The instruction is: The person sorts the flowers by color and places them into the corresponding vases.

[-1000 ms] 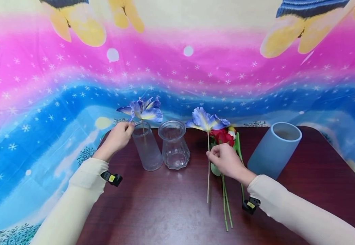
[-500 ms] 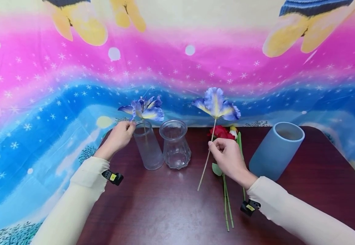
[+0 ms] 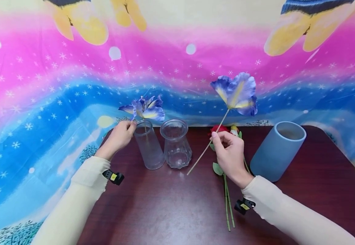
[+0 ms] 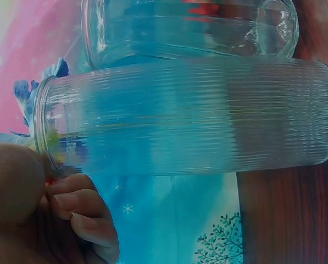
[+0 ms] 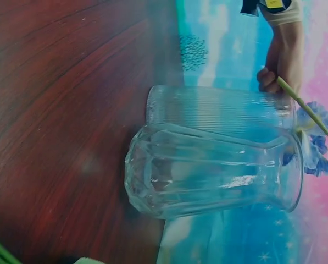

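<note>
My right hand (image 3: 231,153) pinches the thin stem of a blue-purple artificial iris (image 3: 237,93) between thumb and fingers. The bloom leans up to the right, and the stem's bare end (image 5: 284,85) points down-left toward the glass vases. At the left, my left hand (image 3: 120,136) has its fingers curled at the rim of a tall ribbed glass vase (image 4: 180,121). A second blue-purple iris (image 3: 147,109) stands in that vase, its bloom above the rim. Close on the right of the ribbed vase is a clear faceted glass vase (image 3: 177,149) with a flared mouth and nothing in it.
Beyond and under my right hand lie a red flower (image 3: 218,129) and a white-yellow one (image 3: 234,130), with green stems (image 3: 229,204) stretching toward the front. A tall blue-grey vase (image 3: 272,156) stands at the right on the dark wooden table (image 3: 153,211). A printed cloth hangs behind.
My right hand has raised the iris and tilted it, so the bloom has gone up and right while the stem end has swung left toward the faceted vase. My left hand keeps its place.
</note>
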A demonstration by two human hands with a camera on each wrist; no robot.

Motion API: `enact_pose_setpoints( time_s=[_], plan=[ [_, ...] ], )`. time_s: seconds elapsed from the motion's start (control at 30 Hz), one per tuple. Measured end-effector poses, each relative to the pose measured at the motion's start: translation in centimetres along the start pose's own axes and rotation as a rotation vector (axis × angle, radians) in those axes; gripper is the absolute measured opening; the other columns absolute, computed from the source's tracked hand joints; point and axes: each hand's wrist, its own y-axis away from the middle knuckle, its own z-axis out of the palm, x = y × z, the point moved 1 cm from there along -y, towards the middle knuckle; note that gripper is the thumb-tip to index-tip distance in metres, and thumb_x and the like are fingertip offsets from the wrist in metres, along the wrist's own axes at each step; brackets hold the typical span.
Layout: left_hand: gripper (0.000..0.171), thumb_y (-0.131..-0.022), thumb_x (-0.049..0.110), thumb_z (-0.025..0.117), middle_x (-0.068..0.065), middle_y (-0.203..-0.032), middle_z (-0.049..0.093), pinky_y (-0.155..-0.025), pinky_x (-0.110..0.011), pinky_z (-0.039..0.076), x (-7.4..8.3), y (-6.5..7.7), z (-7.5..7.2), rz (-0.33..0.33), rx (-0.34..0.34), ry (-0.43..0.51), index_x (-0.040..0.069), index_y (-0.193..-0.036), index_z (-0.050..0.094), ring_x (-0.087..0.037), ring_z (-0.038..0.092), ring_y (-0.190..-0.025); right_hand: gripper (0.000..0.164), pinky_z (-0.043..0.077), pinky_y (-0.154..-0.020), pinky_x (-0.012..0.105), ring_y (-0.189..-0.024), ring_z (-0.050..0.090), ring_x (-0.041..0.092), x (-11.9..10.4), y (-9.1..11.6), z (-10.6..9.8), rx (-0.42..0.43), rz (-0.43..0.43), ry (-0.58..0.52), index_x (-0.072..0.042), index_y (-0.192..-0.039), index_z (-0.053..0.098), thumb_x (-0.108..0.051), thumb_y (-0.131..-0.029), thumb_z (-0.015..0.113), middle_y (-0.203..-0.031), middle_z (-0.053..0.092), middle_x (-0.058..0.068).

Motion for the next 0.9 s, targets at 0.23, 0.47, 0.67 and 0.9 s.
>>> enact_pose_setpoints(
  time_s=[0.23, 0.47, 0.67, 0.9],
  plan=[
    [0.045, -0.111, 0.035, 0.031, -0.003, -0.065, 0.042, -0.056, -0.034, 0.037, 0.1, -0.1, -0.1, 0.005, -0.002, -0.001, 0.012, -0.073, 0.039, -0.019, 0.039, -0.054, 0.017, 0.035, -0.047, 0.024, -0.049, 0.041, 0.004, -0.8, -0.5, 0.7, 0.056, -0.06, -0.096, 0.002, -0.086, 0.072, -0.001, -0.098, 0.061, -0.057, 0.052, -0.007],
    [0.046, -0.111, 0.034, 0.032, -0.003, -0.064, 0.042, -0.056, -0.034, 0.037, 0.1, -0.1, 0.1, 0.007, 0.002, -0.006, 0.012, -0.072, 0.039, -0.019, 0.039, -0.054, 0.015, 0.035, -0.048, 0.023, -0.049, 0.042, 0.004, -1.4, -0.8, 0.9, 0.076, -0.071, -0.107, 0.005, -0.088, 0.072, -0.003, -0.098, 0.063, -0.057, 0.051, 0.009],
    [0.045, -0.111, 0.034, 0.031, -0.004, -0.065, 0.042, -0.056, -0.034, 0.037, 0.1, -0.1, 0.1, 0.009, -0.004, -0.004, 0.012, -0.072, 0.039, -0.02, 0.039, -0.054, 0.013, 0.032, -0.047, 0.023, -0.048, 0.041, 0.003, -1.9, -1.1, 1.4, 0.086, -0.09, -0.152, 0.005, -0.086, 0.072, 0.001, -0.096, 0.063, -0.054, 0.048, -0.003],
    [0.044, -0.111, 0.032, 0.031, -0.004, -0.064, 0.041, -0.056, -0.034, 0.037, 0.1, 0.1, -0.1, 0.007, -0.007, -0.001, 0.012, -0.073, 0.038, -0.02, 0.038, -0.054, 0.014, 0.032, -0.048, 0.023, -0.049, 0.041, 0.003, -2.6, -1.7, 2.2, 0.113, -0.095, -0.182, 0.005, -0.086, 0.073, 0.0, -0.095, 0.064, -0.058, 0.051, -0.012]
  ],
)
